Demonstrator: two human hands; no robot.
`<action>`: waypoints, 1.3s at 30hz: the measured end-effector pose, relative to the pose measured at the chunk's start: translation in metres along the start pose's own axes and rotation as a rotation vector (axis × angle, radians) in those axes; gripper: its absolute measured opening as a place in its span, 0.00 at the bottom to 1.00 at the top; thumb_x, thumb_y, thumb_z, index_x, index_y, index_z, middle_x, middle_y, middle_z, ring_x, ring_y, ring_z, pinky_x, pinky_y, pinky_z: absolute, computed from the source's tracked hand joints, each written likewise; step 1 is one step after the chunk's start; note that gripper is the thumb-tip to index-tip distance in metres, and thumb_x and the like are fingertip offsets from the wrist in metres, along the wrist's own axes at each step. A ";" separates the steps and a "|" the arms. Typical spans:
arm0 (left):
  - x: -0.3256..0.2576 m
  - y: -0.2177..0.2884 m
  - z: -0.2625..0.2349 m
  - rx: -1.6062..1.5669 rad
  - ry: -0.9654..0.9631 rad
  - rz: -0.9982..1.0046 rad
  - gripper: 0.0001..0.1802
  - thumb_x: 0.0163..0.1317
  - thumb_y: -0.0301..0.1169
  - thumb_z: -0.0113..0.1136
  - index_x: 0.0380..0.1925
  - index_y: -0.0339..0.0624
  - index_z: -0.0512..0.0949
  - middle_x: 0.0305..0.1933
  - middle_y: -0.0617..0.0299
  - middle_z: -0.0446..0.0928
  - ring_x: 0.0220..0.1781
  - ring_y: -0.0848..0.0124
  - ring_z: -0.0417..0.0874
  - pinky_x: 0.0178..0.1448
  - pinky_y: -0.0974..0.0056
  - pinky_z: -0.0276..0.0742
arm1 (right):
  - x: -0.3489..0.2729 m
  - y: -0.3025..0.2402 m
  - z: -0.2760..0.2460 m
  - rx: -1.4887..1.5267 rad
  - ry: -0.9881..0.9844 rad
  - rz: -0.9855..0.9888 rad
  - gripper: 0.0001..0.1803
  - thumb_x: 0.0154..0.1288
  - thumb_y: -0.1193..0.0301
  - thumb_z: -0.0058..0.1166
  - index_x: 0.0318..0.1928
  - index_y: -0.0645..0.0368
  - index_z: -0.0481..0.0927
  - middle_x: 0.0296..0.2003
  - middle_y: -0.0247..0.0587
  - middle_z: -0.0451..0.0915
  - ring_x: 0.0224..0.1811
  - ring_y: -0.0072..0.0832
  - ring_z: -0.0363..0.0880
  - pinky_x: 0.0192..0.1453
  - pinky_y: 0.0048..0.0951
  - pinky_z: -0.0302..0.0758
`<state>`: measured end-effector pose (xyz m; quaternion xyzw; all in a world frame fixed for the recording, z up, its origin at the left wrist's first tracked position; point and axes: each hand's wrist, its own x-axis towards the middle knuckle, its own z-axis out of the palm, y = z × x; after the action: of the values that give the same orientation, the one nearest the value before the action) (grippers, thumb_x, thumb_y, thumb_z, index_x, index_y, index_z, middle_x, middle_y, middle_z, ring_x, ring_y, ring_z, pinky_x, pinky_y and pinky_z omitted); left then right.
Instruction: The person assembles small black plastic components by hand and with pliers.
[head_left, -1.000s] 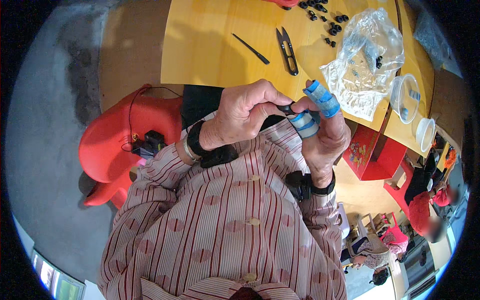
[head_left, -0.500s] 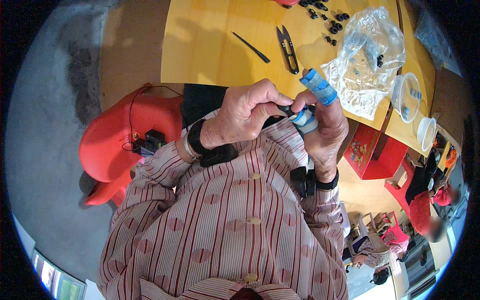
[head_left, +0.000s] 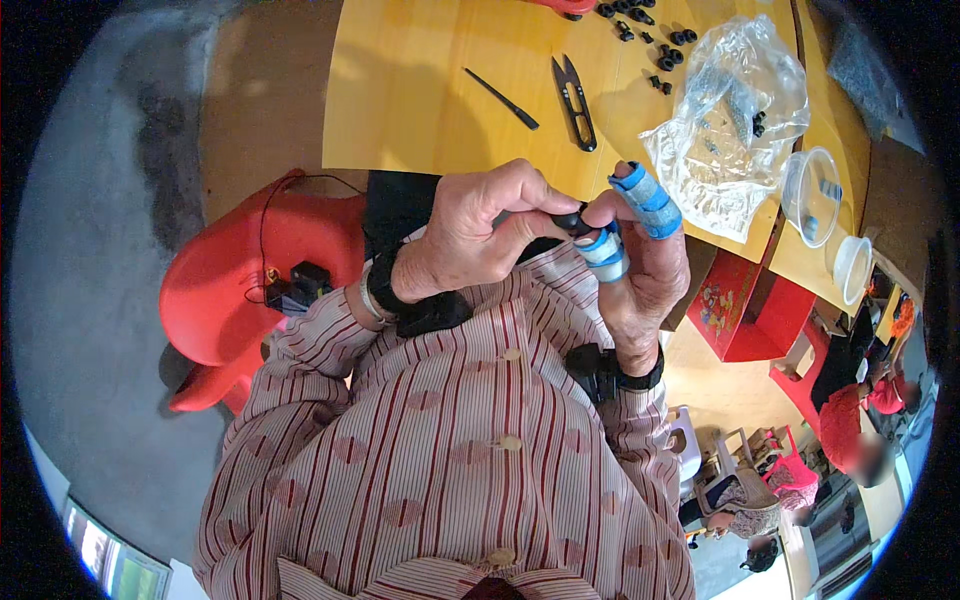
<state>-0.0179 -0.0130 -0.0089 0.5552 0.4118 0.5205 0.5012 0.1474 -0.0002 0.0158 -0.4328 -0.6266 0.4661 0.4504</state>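
Fingers (head_left: 543,192) pinch a small black piece (head_left: 570,223).

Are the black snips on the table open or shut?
Open: the snips lie on the yellow table with their two blade tips apart and a gap between the blades.

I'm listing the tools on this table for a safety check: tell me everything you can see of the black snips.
The snips are black and look metallic, with two slim, pointed blades parted at the tips and two narrow arms meeting at a rounded near end, leaving a long gap between them. They lie on the yellow table, blades pointing away from the person, right of a thin dark tool. Only the table touches them.
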 end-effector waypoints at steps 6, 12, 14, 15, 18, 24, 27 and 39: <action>-0.003 0.001 0.002 -0.044 -0.017 0.007 0.07 0.54 0.14 0.59 0.32 0.34 0.76 0.32 0.57 0.82 0.38 0.70 0.86 0.39 0.71 0.80 | 0.001 -0.006 0.000 -0.007 -0.005 0.063 0.29 0.44 0.91 0.46 0.50 0.62 0.76 0.31 0.36 0.75 0.34 0.25 0.77 0.41 0.22 0.73; -0.002 0.004 0.005 0.085 0.026 0.057 0.08 0.52 0.14 0.59 0.32 0.36 0.76 0.30 0.57 0.82 0.36 0.69 0.86 0.37 0.70 0.80 | 0.005 -0.008 -0.002 -0.008 -0.037 0.040 0.29 0.41 0.92 0.45 0.48 0.62 0.78 0.30 0.35 0.75 0.34 0.25 0.77 0.40 0.21 0.73; -0.003 0.002 0.006 0.124 0.013 0.058 0.08 0.52 0.14 0.59 0.32 0.36 0.76 0.29 0.58 0.82 0.36 0.69 0.86 0.37 0.69 0.80 | 0.007 -0.009 -0.003 -0.033 -0.040 0.038 0.30 0.39 0.93 0.45 0.47 0.62 0.78 0.30 0.36 0.75 0.34 0.25 0.77 0.39 0.21 0.73; -0.005 -0.001 0.007 0.096 0.030 0.055 0.09 0.52 0.13 0.58 0.32 0.36 0.76 0.29 0.57 0.81 0.35 0.68 0.86 0.37 0.69 0.81 | 0.009 -0.009 -0.003 -0.067 -0.058 0.010 0.30 0.38 0.93 0.45 0.47 0.62 0.78 0.29 0.36 0.75 0.33 0.26 0.77 0.38 0.21 0.73; -0.003 0.001 0.009 0.058 0.048 0.064 0.10 0.51 0.12 0.57 0.32 0.34 0.75 0.30 0.56 0.81 0.35 0.67 0.86 0.37 0.69 0.81 | 0.013 -0.008 -0.004 -0.102 -0.076 -0.035 0.31 0.36 0.93 0.45 0.46 0.62 0.79 0.28 0.36 0.75 0.32 0.27 0.76 0.36 0.22 0.73; -0.001 -0.001 0.003 0.154 -0.039 0.137 0.05 0.60 0.13 0.49 0.35 0.32 0.69 0.35 0.49 0.81 0.36 0.67 0.85 0.39 0.67 0.82 | 0.019 -0.007 -0.004 -0.140 -0.095 -0.093 0.32 0.32 0.90 0.47 0.46 0.62 0.79 0.27 0.37 0.76 0.30 0.29 0.75 0.33 0.24 0.72; 0.000 0.000 0.000 0.300 -0.051 0.176 0.05 0.61 0.13 0.49 0.34 0.32 0.68 0.35 0.50 0.81 0.35 0.68 0.85 0.38 0.67 0.82 | 0.021 -0.013 -0.008 -0.229 -0.185 -0.118 0.26 0.46 0.93 0.48 0.49 0.66 0.76 0.29 0.34 0.73 0.30 0.19 0.72 0.33 0.16 0.68; 0.004 0.020 0.005 -0.486 0.052 -0.505 0.07 0.62 0.22 0.56 0.40 0.32 0.77 0.34 0.60 0.80 0.34 0.78 0.79 0.42 0.73 0.77 | 0.004 0.002 -0.008 -0.379 -0.031 -0.346 0.39 0.28 0.88 0.53 0.52 0.61 0.75 0.34 0.39 0.79 0.41 0.39 0.78 0.42 0.33 0.77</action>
<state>-0.0133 -0.0127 0.0116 0.2869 0.4129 0.4767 0.7211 0.1548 0.0053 0.0161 -0.3885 -0.7744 0.2629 0.4246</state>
